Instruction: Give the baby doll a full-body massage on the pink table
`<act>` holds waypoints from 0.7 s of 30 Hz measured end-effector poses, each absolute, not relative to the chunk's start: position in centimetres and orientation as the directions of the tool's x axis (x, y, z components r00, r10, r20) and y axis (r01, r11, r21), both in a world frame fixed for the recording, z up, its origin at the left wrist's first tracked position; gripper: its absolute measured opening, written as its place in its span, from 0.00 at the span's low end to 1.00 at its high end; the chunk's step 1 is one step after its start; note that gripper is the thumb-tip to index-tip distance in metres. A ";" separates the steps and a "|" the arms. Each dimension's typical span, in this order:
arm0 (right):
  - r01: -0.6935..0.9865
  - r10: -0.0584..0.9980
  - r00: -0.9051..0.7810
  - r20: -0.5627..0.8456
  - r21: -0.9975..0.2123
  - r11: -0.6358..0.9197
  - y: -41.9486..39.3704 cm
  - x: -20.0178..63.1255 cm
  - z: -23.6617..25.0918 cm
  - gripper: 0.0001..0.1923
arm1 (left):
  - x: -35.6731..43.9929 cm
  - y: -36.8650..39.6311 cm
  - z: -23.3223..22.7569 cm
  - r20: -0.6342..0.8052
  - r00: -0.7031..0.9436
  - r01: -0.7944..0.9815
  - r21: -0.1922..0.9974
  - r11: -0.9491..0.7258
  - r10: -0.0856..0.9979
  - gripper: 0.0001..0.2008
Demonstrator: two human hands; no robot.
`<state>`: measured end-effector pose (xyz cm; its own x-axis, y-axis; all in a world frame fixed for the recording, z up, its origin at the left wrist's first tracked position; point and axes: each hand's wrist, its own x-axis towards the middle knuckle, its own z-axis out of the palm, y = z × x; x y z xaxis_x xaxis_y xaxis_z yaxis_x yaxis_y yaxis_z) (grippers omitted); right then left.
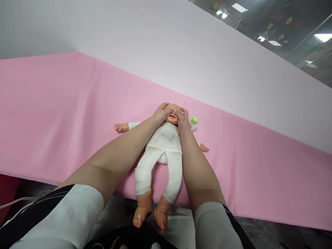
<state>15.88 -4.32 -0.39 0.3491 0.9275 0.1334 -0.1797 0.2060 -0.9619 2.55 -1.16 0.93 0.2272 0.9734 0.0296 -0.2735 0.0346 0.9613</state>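
As we look down: doll lies face-up on pink sheet.
Our left hand: fingers spread on its forehead, nothing gripped.
Our right hand: fingertips on its cheek, nothing gripped.
Bottle: just beside our right hand.

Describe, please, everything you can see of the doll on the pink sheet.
The doll is a baby figure of peach plastic in a white knitted suit, slightly soiled at the chest. It lies on its back on the pink sheet, arms spread wide, bare feet hanging past the near edge. Its mouth looks open. The left hand and right hand both press fingers on its face, covering the eyes. A green-capped bottle lies close beside its head.
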 end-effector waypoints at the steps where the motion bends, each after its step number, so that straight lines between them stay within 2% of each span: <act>1: -0.140 0.922 0.364 0.133 -0.971 0.195 -4.2 15.9 -0.4 0.34 | 2.7 -1.0 0.9 0.027 0.212 -0.244 0.969 0.026 0.977 0.34; 7: 0.080 0.903 0.392 0.175 -0.984 0.157 -4.2 16.7 -0.5 0.26 | 2.9 0.1 0.1 0.145 0.128 -0.081 0.987 -0.136 0.981 0.27; 12: 0.351 0.840 0.444 0.312 -0.923 0.157 -5.2 16.6 -0.6 0.23 | 1.7 -1.4 0.6 0.342 0.086 0.154 0.923 -0.351 0.936 0.21; 14: 0.434 0.808 0.471 0.354 -0.890 0.137 -5.9 16.3 -0.4 0.23 | 1.3 -2.4 1.1 0.406 0.066 0.286 0.867 -0.407 0.912 0.22; 17: 0.538 0.795 0.457 0.399 -0.835 0.110 -7.4 15.8 -0.1 0.25 | 0.8 -3.7 1.5 0.427 0.069 0.424 0.806 -0.414 0.902 0.27; 21: 0.637 0.829 0.373 0.416 -0.765 0.098 -9.3 15.9 0.1 0.30 | -0.2 -4.8 1.0 0.449 0.167 0.434 0.766 -0.474 0.878 0.26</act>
<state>15.95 -9.29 0.06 0.3731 0.8292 0.4162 0.6365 0.0976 -0.7651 -0.23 -4.85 1.01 0.1670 0.8778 0.4490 0.4340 -0.4743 0.7659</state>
